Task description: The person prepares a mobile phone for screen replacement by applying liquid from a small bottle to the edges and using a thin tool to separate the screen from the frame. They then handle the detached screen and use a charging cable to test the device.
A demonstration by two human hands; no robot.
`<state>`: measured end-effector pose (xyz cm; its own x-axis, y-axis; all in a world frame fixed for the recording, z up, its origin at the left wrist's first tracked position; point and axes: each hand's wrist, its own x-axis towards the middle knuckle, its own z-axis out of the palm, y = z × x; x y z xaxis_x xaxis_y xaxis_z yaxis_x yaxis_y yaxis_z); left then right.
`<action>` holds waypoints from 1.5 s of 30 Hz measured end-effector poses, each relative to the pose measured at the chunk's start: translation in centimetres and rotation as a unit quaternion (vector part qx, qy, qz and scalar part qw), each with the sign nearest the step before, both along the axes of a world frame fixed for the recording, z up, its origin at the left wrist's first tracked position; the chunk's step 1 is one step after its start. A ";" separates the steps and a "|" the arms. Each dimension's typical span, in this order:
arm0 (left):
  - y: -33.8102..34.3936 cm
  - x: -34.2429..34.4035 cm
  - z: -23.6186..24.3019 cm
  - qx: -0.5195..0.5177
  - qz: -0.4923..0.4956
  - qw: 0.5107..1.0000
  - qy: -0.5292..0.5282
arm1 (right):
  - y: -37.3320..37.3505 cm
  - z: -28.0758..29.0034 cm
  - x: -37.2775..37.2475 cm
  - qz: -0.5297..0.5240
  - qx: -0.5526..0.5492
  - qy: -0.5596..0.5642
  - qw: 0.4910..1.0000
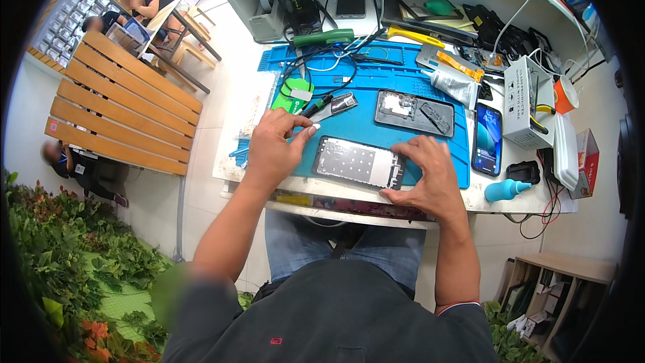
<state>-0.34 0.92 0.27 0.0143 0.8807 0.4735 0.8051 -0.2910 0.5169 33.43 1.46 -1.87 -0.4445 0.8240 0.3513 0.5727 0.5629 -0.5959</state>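
Observation:
My left hand [277, 141] pinches a small white piece [314, 128] between thumb and fingertips, above the left part of the blue mat [299, 156]. My right hand [428, 175] grips the right end of a phone screen frame [353, 160], its pale inner side facing up, near the mat's front. An opened phone body [414, 111] lies behind it, with a dark loose part on it. Dark-handled tools [316, 107] and a silver blade lie beside my left fingertips, next to a green plastic item [289, 97].
A lit phone [487, 141], blue bottle [507, 189], white box [524, 104] and glue tube [449, 86] sit right. Cables, tools [322, 37] and a shelf [349, 7] are behind. Left are a slatted wooden bench [121, 107], foliage and several people [151, 3].

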 end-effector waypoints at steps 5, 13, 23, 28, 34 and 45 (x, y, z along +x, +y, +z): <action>-1.3 -0.1 0.8 -0.166 -0.014 0.986 -0.027 | 0.0 0.0 0.1 -0.002 -0.002 0.002 1.000; -0.9 0.2 0.6 -0.134 -0.021 0.991 -0.005 | 0.0 0.0 0.2 0.000 0.000 0.003 1.000; 2.3 -0.5 2.6 -0.202 -0.099 0.974 0.039 | 0.1 -0.7 0.5 0.001 0.004 0.002 1.000; 4.4 2.9 1.9 -0.212 -0.206 0.954 0.050 | -0.2 0.2 0.1 -0.022 -0.078 0.021 0.997; 4.5 10.3 1.3 -0.128 -0.299 0.943 0.077 | -0.1 -0.5 0.3 -0.012 -0.055 0.036 0.998; 2.2 0.5 4.9 -0.168 -0.080 0.977 0.104 | -0.1 -0.4 0.2 0.000 -0.006 0.004 1.000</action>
